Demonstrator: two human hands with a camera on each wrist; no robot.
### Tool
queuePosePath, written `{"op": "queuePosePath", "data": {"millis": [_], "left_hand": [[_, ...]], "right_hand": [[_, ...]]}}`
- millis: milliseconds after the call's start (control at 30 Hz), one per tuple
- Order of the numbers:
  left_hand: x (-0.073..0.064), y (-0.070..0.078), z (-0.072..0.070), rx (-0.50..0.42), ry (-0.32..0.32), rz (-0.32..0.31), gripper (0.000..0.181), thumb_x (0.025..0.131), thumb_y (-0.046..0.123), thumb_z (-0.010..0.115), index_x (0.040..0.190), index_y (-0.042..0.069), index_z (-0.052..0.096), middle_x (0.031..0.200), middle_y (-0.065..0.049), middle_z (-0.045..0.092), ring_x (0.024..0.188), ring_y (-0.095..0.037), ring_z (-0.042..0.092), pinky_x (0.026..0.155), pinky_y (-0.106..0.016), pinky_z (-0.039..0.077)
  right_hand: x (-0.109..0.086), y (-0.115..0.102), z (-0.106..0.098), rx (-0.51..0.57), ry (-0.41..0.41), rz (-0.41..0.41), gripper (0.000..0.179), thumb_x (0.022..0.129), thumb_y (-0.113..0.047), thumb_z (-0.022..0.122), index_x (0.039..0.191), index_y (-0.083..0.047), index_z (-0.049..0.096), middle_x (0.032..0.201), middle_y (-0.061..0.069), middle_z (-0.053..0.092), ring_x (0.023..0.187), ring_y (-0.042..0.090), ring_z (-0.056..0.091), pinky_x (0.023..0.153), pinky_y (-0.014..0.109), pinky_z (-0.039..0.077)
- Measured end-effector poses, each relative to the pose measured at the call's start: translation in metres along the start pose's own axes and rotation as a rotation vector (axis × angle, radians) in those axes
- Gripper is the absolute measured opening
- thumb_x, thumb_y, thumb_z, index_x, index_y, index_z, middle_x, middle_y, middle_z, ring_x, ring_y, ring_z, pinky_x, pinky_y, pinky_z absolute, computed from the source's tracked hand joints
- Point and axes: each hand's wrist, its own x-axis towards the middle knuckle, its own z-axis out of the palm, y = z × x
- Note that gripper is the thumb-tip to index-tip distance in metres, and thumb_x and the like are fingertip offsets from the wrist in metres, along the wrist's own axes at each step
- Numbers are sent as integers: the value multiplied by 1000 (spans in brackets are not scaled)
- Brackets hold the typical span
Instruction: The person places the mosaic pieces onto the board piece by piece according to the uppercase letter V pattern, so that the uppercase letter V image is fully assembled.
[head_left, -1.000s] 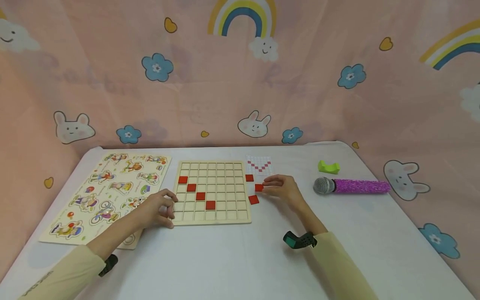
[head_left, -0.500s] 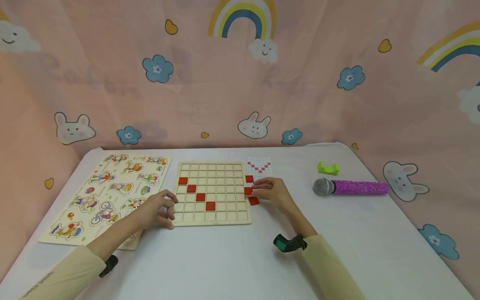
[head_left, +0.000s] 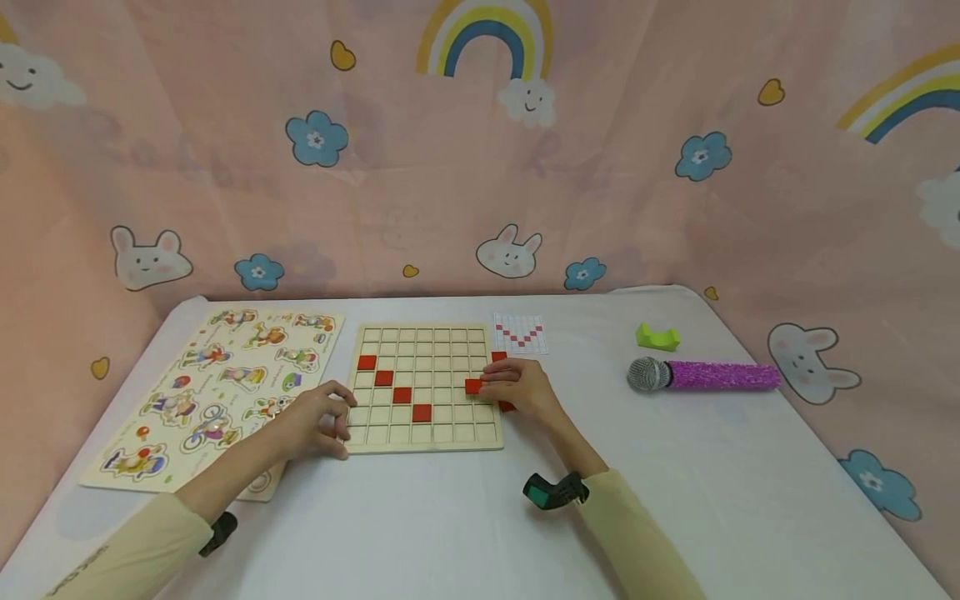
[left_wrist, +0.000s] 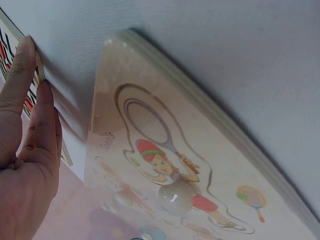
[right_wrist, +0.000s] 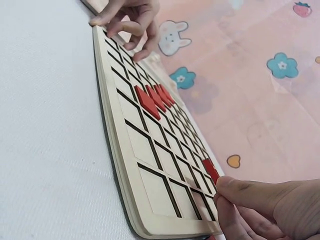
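Observation:
A wooden grid board lies on the white table. Several red square tiles sit in its cells in a descending diagonal. My right hand pinches another red tile between thumb and fingertips over the board's right part. My left hand holds the board's left edge with bent fingers, its thumb by the near corner in the right wrist view. Two more red tiles lie right of the board. The upper one shows partly past my right hand, and only a corner of the lower one shows.
A white pattern card with a red V of squares lies behind my right hand. A wooden picture puzzle lies at the left, partly beneath my left forearm. On the right are a purple microphone and a green curved block.
My right hand has moved left with the red tile, from beside the board to above its right-hand cells. My left hand has stayed at the left edge.

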Motion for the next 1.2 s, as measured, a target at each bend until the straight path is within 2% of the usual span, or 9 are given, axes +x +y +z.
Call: {"op": "queuePosePath", "data": {"millis": [167,367,600,800,1200], "left_hand": [[-1,0,0,8,5,12,30,62,8,87,63,14,57,114,-9,55,103,-31,54,86,-44,40],[-1,0,1,-3,5,1,30,61,8,87,63,14,57,114,-9,55,103,-31,53,85,-43,40],[-1,1,1,2,5,6,30,62,8,87,63,14,58,113,-10,55,102,-31,54,84,-42,40],[0,1,1,18,13,9,31,61,8,87,62,15,57,113,-9,56,102,-30,54,84,-41,40],[0,0,1,3,8,10,31,60,8,87,63,14,57,114,-9,55,103,-31,54,85,-43,40]], "right_hand": [[0,-6,9,-10,-8,-52,29,81,0,73,108,7,64,103,20,69,95,29,68,81,33,53],[0,-12,20,-21,0,-68,27,77,4,75,103,7,66,98,19,70,88,28,70,78,33,54],[1,-15,29,-91,15,-82,25,77,5,75,100,5,67,95,15,70,84,25,69,76,31,54],[2,-16,32,-105,18,-114,24,76,6,75,99,5,67,93,15,70,81,24,69,73,30,55],[1,-16,34,-89,1,-103,24,76,6,75,99,5,66,92,15,70,81,24,69,74,29,55]]}}
